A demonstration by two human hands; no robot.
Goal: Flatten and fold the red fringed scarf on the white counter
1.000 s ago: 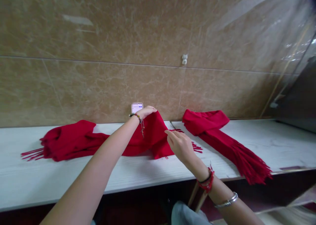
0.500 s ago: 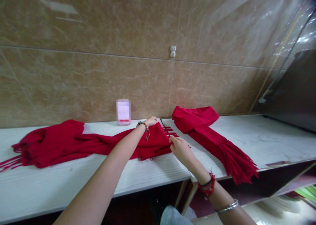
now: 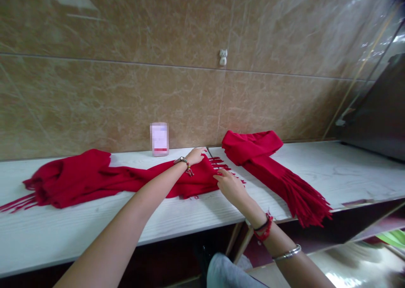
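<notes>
A red scarf (image 3: 76, 178) lies lengthwise on the white tabletop (image 3: 177, 224), bunched at its left end and flatter toward the right. My left hand (image 3: 195, 155) reaches across to the far corner of its right end, fingers closed on the cloth. My right hand (image 3: 232, 189) pinches the right edge nearer to me, beside the fringe. Several tassels of that fringe spread to the right between my hands. A second red scarf (image 3: 281, 178) rests apart on the right, folded over at the top, with its long fringe hanging past the front edge.
A phone (image 3: 160, 139) with a blurred screen leans against the brown tiled wall (image 3: 120, 98). A small white cat figure (image 3: 223, 57) is fixed to the wall. At the far right stands a dark appliance-like box (image 3: 379, 115). A seam splits the tabletop between the two scarves.
The scarf's right end, raised in my hands before, has come down flat on the table. My left hand has lowered with it, and the phone is uncovered. The view has shifted.
</notes>
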